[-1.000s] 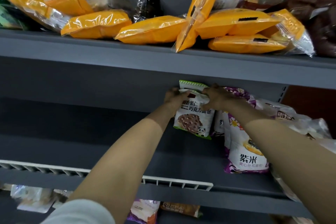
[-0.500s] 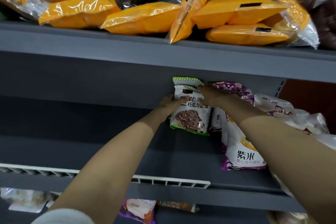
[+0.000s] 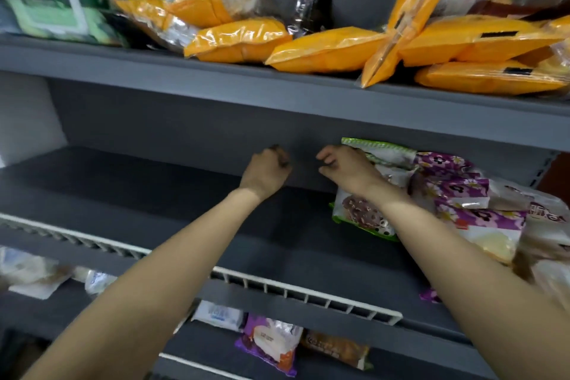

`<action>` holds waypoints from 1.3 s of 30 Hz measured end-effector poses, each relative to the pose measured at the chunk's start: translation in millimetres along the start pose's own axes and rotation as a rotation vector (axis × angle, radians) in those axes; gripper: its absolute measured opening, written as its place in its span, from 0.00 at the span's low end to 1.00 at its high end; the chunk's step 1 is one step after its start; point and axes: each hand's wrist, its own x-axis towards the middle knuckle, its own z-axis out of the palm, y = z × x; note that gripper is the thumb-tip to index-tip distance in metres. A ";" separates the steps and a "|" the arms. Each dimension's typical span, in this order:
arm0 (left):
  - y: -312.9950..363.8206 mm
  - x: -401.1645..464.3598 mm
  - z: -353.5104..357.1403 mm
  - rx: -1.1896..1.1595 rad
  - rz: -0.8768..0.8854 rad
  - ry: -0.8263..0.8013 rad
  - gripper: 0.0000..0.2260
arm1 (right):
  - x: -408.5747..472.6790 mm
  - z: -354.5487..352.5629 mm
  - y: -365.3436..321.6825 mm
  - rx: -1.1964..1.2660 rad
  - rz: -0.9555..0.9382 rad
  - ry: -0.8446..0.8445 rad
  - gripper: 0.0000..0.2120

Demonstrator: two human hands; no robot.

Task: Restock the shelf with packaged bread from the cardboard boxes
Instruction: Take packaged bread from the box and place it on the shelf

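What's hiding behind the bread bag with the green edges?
Behind the green-edged bread bag, another green-striped bag top pokes up. The rest of that one is covered, and the right hand and forearm hide more.

This is a shop. Grey display shelves (image 3: pixel 277 92) hold rows of packaged bread (image 3: pixel 327 48). A white wire rail (image 3: pixel 308 290) fronts one shelf.
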 end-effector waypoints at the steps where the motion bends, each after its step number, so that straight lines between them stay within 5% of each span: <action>1: -13.4 -5.9 -15.4 0.032 -0.011 0.022 0.11 | 0.4 10.5 -18.2 0.092 -0.016 -0.007 0.13; 8: -127.8 -61.9 -140.2 0.233 -0.134 0.215 0.10 | 14.4 105.9 -174.6 0.330 -0.141 -0.045 0.09; 19: -408.1 -189.0 -336.3 0.287 -0.486 0.354 0.12 | -3.8 321.8 -470.4 0.505 -0.373 -0.311 0.10; 24: -533.0 -227.8 -373.5 0.280 -0.677 0.201 0.11 | -6.8 429.7 -550.9 0.391 -0.421 -0.545 0.11; 31: -679.5 -230.0 -361.4 0.223 -0.850 -0.035 0.09 | 21.7 581.4 -593.5 0.167 -0.258 -0.739 0.14; 39: -804.1 -207.0 -325.0 0.302 -0.877 -0.395 0.26 | 68.6 722.4 -601.4 -0.103 -0.076 -0.865 0.28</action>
